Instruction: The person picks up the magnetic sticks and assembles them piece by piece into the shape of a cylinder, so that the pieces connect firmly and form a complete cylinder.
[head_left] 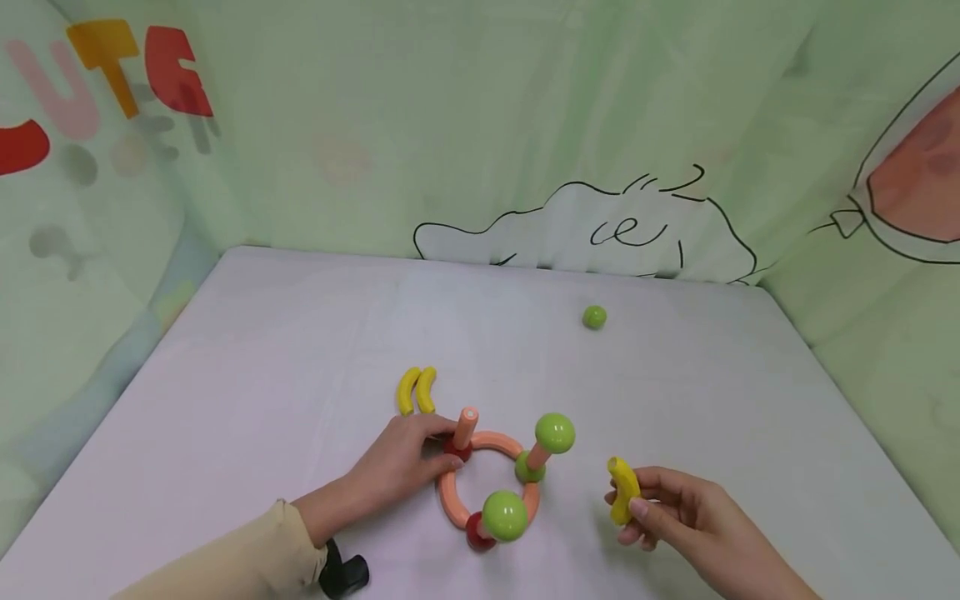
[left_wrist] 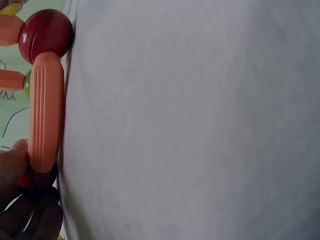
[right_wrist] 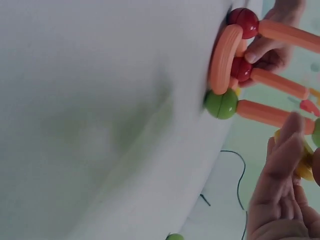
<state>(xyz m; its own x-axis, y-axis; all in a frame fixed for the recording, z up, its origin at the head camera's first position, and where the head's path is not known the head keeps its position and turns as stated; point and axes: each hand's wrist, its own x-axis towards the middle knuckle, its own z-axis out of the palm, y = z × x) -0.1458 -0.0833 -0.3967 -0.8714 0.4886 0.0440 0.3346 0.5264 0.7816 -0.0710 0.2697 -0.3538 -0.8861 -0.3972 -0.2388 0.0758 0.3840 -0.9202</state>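
Observation:
A ring of curved orange pieces [head_left: 452, 502], joined by red and green balls, lies on the table before me. My left hand [head_left: 397, 462] grips the red ball [head_left: 458, 451] at its left, between thumb and fingers; an orange rod [head_left: 466, 427] with a bare top stands in that ball. Two other rods rise from the ring, each topped by a green ball [head_left: 555, 433]. To the right of the ring, my right hand [head_left: 690, 512] pinches a yellow curved piece [head_left: 624, 492] above the table. In the right wrist view fingers partly hide the yellow piece [right_wrist: 305, 165].
Two yellow curved pieces [head_left: 416, 390] lie side by side behind my left hand. A loose green ball [head_left: 595, 317] is near the table's far edge. A black object [head_left: 343, 573] sits by the left sleeve. Printed cloth [head_left: 337, 125] hangs around the table.

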